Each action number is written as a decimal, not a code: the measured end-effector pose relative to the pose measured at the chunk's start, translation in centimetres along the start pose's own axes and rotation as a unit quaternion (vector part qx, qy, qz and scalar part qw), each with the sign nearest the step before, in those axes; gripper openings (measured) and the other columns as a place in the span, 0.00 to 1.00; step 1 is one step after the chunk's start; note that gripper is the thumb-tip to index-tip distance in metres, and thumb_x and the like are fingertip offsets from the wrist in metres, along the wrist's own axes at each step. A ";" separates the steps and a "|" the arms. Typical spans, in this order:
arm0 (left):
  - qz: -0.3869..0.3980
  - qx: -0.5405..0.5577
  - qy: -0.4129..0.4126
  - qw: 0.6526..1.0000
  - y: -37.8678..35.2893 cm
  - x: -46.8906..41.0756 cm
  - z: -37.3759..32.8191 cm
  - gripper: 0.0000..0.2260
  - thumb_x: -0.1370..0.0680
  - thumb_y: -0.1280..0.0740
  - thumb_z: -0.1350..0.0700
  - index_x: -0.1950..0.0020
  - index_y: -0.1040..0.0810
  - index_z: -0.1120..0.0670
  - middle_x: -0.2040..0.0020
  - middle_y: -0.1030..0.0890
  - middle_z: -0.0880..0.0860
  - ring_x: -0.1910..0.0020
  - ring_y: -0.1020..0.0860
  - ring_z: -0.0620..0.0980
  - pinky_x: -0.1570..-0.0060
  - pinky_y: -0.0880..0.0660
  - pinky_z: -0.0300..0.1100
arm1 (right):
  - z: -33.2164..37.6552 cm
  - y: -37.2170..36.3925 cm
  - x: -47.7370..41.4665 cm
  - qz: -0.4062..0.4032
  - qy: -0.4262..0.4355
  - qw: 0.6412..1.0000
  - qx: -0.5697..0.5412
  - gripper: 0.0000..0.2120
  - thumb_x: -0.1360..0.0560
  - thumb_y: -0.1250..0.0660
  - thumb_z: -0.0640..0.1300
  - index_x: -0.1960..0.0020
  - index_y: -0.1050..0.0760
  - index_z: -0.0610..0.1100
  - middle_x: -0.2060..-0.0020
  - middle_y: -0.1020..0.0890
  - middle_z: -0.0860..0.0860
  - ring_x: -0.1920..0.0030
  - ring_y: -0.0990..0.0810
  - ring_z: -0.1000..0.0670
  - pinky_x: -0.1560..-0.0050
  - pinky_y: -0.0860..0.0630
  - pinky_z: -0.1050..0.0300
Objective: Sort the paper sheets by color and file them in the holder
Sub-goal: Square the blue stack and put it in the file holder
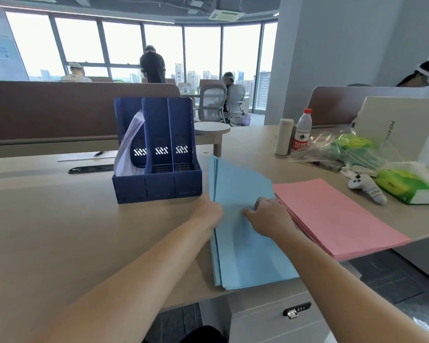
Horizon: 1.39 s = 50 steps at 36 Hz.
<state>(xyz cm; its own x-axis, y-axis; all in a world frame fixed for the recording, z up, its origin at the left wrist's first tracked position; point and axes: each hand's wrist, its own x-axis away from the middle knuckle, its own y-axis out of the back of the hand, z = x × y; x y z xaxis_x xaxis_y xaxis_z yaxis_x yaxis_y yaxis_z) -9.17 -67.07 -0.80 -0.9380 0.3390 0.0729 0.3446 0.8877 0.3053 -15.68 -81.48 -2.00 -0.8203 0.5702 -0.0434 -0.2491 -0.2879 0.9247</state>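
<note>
**Head view.** A single wide-angle camera worn on the person's head looks forward and down from the near edge of the desk (60, 231), close above both forearms. The left hand (206, 211) and right hand (268, 216) meet on the blue sheets (245, 256) just below frame centre. The holder (156, 186) stands just beyond them on the left. The upper part of the frame reaches across the office to the far windows (201, 50). Straight lines bow near the frame edges.
</note>
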 end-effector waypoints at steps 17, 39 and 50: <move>-0.013 0.086 -0.170 0.982 13.8 3.2 -2.9 0.16 0.20 0.37 0.65 0.36 0.26 0.48 0.40 0.19 0.49 0.41 0.20 0.52 0.37 0.26 0.56 | 4.4 3.8 1.3 0.086 -0.006 0.781 -0.618 0.21 0.30 0.22 0.48 0.41 0.24 0.43 0.51 0.14 0.48 0.52 0.14 0.47 0.54 0.19 0.50; -0.133 0.195 -0.191 0.953 17.1 3.7 -4.3 0.11 0.26 0.25 0.53 0.44 0.19 0.51 0.52 0.14 0.48 0.56 0.15 0.47 0.64 0.22 0.35 | 10.3 5.9 2.5 0.017 0.106 0.766 -0.634 0.16 0.28 0.24 0.46 0.43 0.20 0.44 0.50 0.13 0.49 0.50 0.14 0.46 0.50 0.19 0.48; -0.141 0.182 -0.172 0.958 17.1 3.2 -4.9 0.12 0.28 0.24 0.50 0.47 0.18 0.51 0.52 0.14 0.49 0.54 0.15 0.50 0.53 0.18 0.46 | 11.6 6.1 2.5 -0.019 0.095 0.792 -0.603 0.15 0.29 0.23 0.51 0.47 0.18 0.44 0.54 0.13 0.51 0.53 0.14 0.48 0.51 0.17 0.49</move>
<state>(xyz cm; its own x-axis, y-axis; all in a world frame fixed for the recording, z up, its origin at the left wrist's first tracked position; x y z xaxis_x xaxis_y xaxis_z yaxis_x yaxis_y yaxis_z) -6.45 -52.32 9.31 -0.9489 0.0960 -0.3006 0.1283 0.9877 -0.0895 -13.29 -72.83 7.88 -0.8344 0.5036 -0.2238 -0.4925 -0.8637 -0.1074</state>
